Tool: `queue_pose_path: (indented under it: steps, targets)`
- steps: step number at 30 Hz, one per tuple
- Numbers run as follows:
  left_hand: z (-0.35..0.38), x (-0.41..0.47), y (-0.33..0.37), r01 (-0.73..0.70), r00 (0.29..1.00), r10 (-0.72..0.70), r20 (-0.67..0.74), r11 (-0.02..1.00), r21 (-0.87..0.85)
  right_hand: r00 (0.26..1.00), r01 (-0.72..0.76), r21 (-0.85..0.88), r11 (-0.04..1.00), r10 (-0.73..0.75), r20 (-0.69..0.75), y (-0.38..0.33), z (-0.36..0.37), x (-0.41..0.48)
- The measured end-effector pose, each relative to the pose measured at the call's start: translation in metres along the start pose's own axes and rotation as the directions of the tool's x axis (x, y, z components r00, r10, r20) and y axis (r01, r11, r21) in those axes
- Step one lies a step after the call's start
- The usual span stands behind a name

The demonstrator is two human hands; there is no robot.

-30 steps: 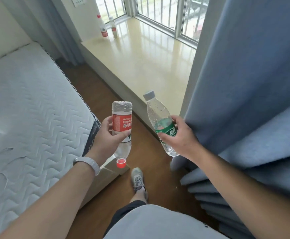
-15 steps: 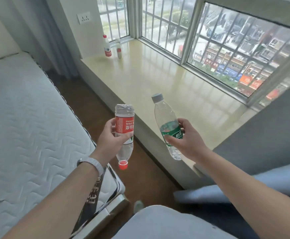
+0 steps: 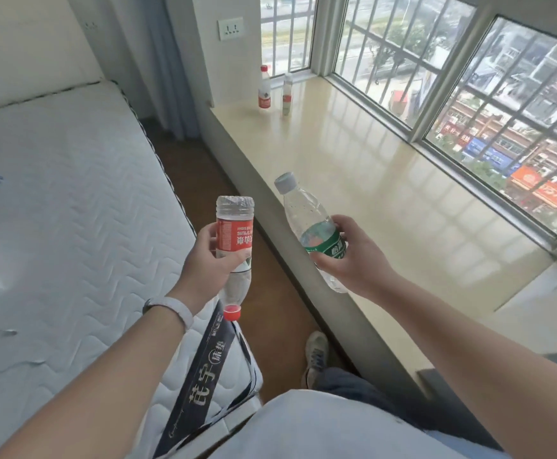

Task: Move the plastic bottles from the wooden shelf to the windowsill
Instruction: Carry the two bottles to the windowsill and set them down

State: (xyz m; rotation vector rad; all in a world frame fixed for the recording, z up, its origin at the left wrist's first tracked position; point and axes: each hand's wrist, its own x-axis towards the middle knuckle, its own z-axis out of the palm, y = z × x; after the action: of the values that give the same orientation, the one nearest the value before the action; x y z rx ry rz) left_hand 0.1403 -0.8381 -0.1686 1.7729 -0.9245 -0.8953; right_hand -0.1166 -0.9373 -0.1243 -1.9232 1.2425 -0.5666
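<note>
My left hand (image 3: 208,260) grips a clear bottle with a red label (image 3: 235,233), held upside down with its red cap pointing at the floor. In my right hand (image 3: 353,260) is a clear bottle with a green label (image 3: 306,223), cap up and tilted to the left, right above the near edge of the windowsill (image 3: 386,180). Two more bottles stand upright at the sill's far end: one with a red cap and label (image 3: 264,91), and a smaller clear one (image 3: 287,92) beside it. The wooden shelf is not in view.
A white quilted mattress (image 3: 65,210) fills the left side. A narrow strip of brown floor (image 3: 263,309) runs between it and the sill, with my shoe (image 3: 316,356) on it. Barred windows (image 3: 436,77) line the sill's far side; a grey curtain (image 3: 167,61) hangs in the corner.
My view has lifted and turned from the blue curtain toward the window. Both hands, still holding their bottles, have come closer to the sill.
</note>
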Motion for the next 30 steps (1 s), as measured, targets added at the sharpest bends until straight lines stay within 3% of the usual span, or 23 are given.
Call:
queue_pose_path:
  steps: [11,20,30]
  targets:
    - [-0.019,0.102,0.004,0.091,0.979,-0.083,-0.184,0.995,0.038,0.988,0.028,0.079,0.996,-0.040,0.146,-0.003,0.021,0.146]
    - [0.021,0.223,0.055,0.073,0.982,-0.056,-0.183,0.994,0.083,0.989,-0.016,0.105,0.994,0.000,0.149,0.022,-0.021,0.285]
    - [0.020,0.287,0.084,0.114,0.962,-0.084,-0.259,0.988,0.104,0.976,0.001,0.171,0.985,-0.038,0.216,0.019,-0.017,0.372]
